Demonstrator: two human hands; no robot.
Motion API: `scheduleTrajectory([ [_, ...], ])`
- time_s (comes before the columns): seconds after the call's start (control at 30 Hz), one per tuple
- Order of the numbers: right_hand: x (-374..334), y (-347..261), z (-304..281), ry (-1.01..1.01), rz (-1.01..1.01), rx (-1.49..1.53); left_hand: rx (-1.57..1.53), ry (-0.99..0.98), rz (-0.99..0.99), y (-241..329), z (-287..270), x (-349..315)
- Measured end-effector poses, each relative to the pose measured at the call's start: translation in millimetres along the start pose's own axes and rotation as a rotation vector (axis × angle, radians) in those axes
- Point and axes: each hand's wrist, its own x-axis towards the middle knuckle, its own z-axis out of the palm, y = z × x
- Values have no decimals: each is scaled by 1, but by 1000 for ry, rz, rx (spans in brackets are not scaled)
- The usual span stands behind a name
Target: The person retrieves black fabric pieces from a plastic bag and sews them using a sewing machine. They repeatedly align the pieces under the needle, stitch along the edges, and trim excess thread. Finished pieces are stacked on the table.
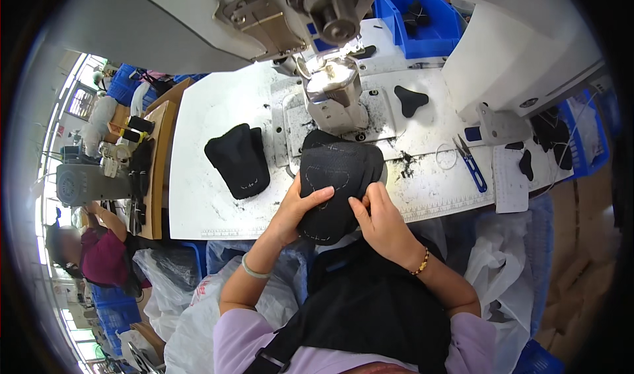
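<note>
A stack of black padded fabric pieces (327,205) with curved pale stitch marks is held over the near edge of the white sewing table, just below the machine's post. My left hand (295,210) grips its left side, thumb lying on top and the other fingers hidden beneath. At the right edge my right hand (385,223) pinches the fabric between thumb and bent fingers. The sewing machine's post (333,106) stands right beyond the fabric, lit by a bright lamp. To the left lies another pile of black fabric pieces (239,162), apart from my hands.
Blue-handled thread snips (472,166) and a small three-lobed black piece (411,101) lie on the table's right side. Blue bins (422,34) stand behind. Clear plastic bags (257,295) hang below the front edge. A person in a dark red top (102,255) works at far left.
</note>
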Motion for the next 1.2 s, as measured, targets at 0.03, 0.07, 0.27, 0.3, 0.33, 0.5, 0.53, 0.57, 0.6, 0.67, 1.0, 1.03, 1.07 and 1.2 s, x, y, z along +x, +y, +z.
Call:
scheduleTrajectory([
  [0.03, 1, -3, 0, -14, 9, 10, -4, -2, 40, -4, -4, 0],
  [0.07, 2, -3, -5, -121, 79, -55, -9, -4, 80, -7, -8, 1],
  [0.27, 16, 10, -18, 15, -148, 680, 267, -76, 409, -29, -11, 3],
  [0.3, 20, 9, -20, 7, -200, 666, 422, -77, 451, -35, -11, 6],
  [0.33, 24, 15, -16, -10, -250, 603, 525, -93, 642, -41, -9, 13],
  [0.5, 34, 19, -10, 140, -313, 660, 398, -64, 842, -50, 4, 29],
  [0.53, 34, 20, -7, 157, -277, 692, 357, -33, 800, -51, 6, 26],
  [0.57, 34, 21, -4, 174, -241, 724, 303, -23, 788, -51, 11, 26],
  [0.6, 35, 18, 0, 185, -245, 653, 251, -14, 777, -51, 19, 25],
  [0.67, 39, 7, 5, 204, -255, 707, 235, 38, 739, -58, 20, 30],
  [1.0, 32, 11, 12, 396, -118, 777, 537, 47, 867, -63, 16, 28],
  [1.03, 34, 13, 12, 385, -57, 808, 518, 68, 858, -66, 16, 29],
  [1.07, 37, 14, 12, 373, 5, 839, 521, 137, 877, -66, 18, 30],
  [1.2, 38, -3, 16, 359, 10, 877, 470, 304, 922, -59, 26, 30],
])
